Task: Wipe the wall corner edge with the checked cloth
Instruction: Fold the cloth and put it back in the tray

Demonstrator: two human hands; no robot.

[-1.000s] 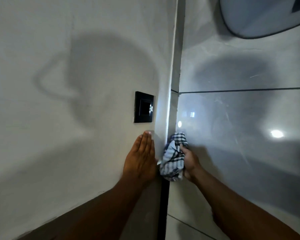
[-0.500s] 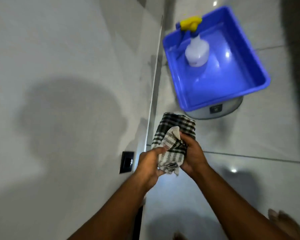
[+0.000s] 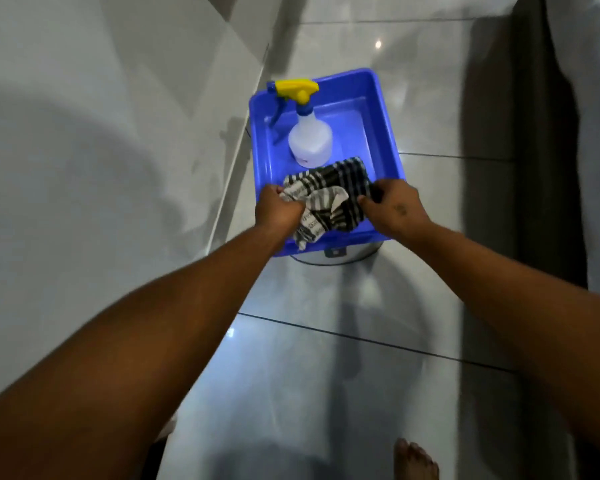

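The checked cloth (image 3: 329, 199), black and white and crumpled, hangs over the near end of a blue plastic tub (image 3: 385, 126). My left hand (image 3: 278, 209) grips its left side and my right hand (image 3: 394, 209) grips its right side, both at the tub's front rim. The wall corner edge (image 3: 238, 147) runs down the left of the view, beside the tub.
A white spray bottle (image 3: 309, 136) with a yellow and blue trigger stands in the tub. The tub rests on a round grey stand (image 3: 336, 254) on the glossy tiled floor. A dark curtain or door edge (image 3: 541, 133) is at the right. My bare foot (image 3: 414, 459) shows below.
The view swung from the wall switch down to the floor. The cloth left the corner edge, both hands took hold of it, and it now lies over the blue tub.
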